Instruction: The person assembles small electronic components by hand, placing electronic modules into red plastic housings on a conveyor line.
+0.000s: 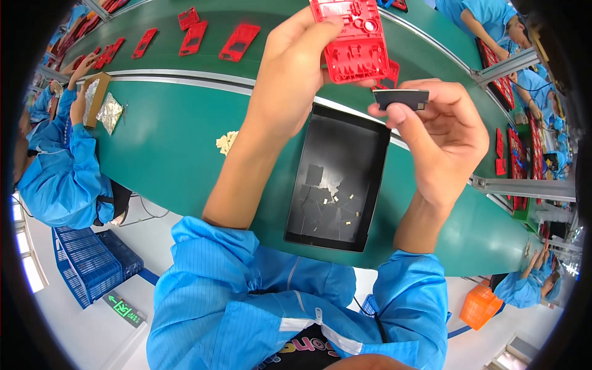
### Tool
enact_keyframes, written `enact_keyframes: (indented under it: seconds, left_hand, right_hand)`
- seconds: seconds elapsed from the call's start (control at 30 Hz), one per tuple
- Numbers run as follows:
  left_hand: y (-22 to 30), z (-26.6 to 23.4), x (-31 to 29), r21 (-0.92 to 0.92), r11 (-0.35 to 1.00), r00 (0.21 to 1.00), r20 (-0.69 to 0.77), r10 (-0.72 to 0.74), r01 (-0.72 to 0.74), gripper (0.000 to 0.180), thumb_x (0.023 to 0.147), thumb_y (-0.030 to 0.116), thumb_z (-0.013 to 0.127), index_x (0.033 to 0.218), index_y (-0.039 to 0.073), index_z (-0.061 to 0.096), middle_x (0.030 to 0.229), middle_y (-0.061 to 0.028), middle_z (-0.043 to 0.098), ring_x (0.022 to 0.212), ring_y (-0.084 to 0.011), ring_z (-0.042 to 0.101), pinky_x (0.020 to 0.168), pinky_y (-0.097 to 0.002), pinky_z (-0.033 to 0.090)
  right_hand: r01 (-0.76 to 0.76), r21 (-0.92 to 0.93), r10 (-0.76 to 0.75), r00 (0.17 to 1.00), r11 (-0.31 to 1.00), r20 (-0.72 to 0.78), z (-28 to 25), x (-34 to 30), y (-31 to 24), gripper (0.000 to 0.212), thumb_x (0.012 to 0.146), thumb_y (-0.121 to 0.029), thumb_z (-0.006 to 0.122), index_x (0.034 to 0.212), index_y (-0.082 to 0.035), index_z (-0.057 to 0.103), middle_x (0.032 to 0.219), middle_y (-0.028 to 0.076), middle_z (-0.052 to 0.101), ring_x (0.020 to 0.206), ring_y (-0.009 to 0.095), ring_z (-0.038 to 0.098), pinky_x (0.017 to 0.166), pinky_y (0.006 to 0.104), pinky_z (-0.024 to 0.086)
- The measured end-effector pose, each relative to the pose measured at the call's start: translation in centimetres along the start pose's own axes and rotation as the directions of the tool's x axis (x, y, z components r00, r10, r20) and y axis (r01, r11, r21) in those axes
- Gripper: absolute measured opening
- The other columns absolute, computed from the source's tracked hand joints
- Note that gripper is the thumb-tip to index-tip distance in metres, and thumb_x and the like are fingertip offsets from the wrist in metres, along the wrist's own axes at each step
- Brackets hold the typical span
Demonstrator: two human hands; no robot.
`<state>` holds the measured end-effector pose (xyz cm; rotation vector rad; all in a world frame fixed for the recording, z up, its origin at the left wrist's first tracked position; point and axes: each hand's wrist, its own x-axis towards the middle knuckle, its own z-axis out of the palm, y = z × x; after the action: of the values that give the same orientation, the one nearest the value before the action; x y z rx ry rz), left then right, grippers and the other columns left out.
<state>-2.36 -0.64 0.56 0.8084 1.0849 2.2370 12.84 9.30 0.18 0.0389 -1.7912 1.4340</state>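
Observation:
My left hand (287,74) is closed around a red plastic housing (354,52), its ribbed inner side turned toward me. Pinched between the thumb and fingers of my right hand (450,129) is a thin dark rectangular panel (401,97), with a small pale patch near one corner. The panel is held just right of and below the housing, apart from it. Under both hands a black open box (292,231) lies on the green table, with dark flat pieces and small pale bits inside.
Red housings (239,42) lie along the green conveyor (166,46) beyond a metal rail. Small cream pieces (227,142) rest left of my forearm. A co-worker in blue (68,166) works at the left beside a cardboard box (95,98). Blue crates (89,265) stand on the floor.

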Motion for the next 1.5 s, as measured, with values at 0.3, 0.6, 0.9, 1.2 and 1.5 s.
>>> enact_keyframes:
  seconds: [0.3,0.6,0.9,1.2,1.5]
  left_hand:
    - [1.1,0.3,-0.8,-0.017,1.000,0.990,0.139,-0.012,0.014,0.040,0.107,0.014,0.042,0.139,-0.008,0.050,0.128,-0.0210,0.065,0.113,-0.0338,0.069,0.085,-0.0511,0.064]
    - [-0.2,0.7,-1.0,-0.067,0.995,0.997,0.000,0.076,-0.076,0.030,0.100,0.009,0.062,0.127,-0.004,0.060,0.113,-0.0151,0.072,0.102,-0.0223,0.072,0.085,-0.0383,0.062]
    - [-0.2,0.9,-1.4,0.052,0.996,0.997,0.020,0.074,-0.075,0.032,0.094,0.006,0.072,0.122,-0.004,0.062,0.109,-0.0133,0.073,0.098,-0.0215,0.073,0.083,-0.0366,0.062]
    - [0.7,2.4,-1.8,-0.064,0.994,0.996,-0.023,0.090,-0.092,0.035,0.099,0.009,0.066,0.129,-0.006,0.056,0.115,-0.0177,0.069,0.100,-0.0263,0.074,0.079,-0.0416,0.067]
    - [-0.4,1.5,-1.6,0.094,0.991,0.979,0.173,-0.106,0.091,0.031,0.097,0.001,0.065,0.126,-0.010,0.059,0.108,-0.0182,0.075,0.094,-0.0148,0.072,0.080,-0.0265,0.061]
  right_hand:
    - [0.189,-0.166,-0.194,0.981,0.968,-0.017,-1.8,2.7,-1.2,0.030,0.091,0.009,0.066,0.122,0.010,0.065,0.104,0.017,0.068,0.078,0.018,0.069,0.058,0.0232,0.056]
    - [-0.024,-0.072,0.017,0.995,0.997,-0.099,-1.0,2.0,-0.8,0.033,0.088,0.007,0.075,0.120,0.008,0.065,0.096,0.010,0.072,0.072,0.011,0.065,0.057,0.0209,0.047]
    - [0.133,0.044,-0.121,0.972,0.990,-0.202,-1.2,2.3,0.5,0.024,0.089,0.007,0.077,0.112,0.006,0.069,0.096,0.009,0.072,0.080,0.012,0.068,0.074,0.0248,0.056]
    - [0.166,0.108,-0.103,0.892,0.980,-0.440,-0.4,2.4,1.2,0.025,0.089,0.002,0.079,0.113,0.005,0.070,0.096,0.009,0.072,0.082,0.012,0.068,0.073,0.0257,0.056]
    - [0.200,-0.040,-0.199,0.897,0.979,-0.395,-1.2,2.6,2.2,0.026,0.100,-0.002,0.064,0.124,0.007,0.067,0.119,0.020,0.071,0.098,0.020,0.070,0.083,0.0308,0.059]
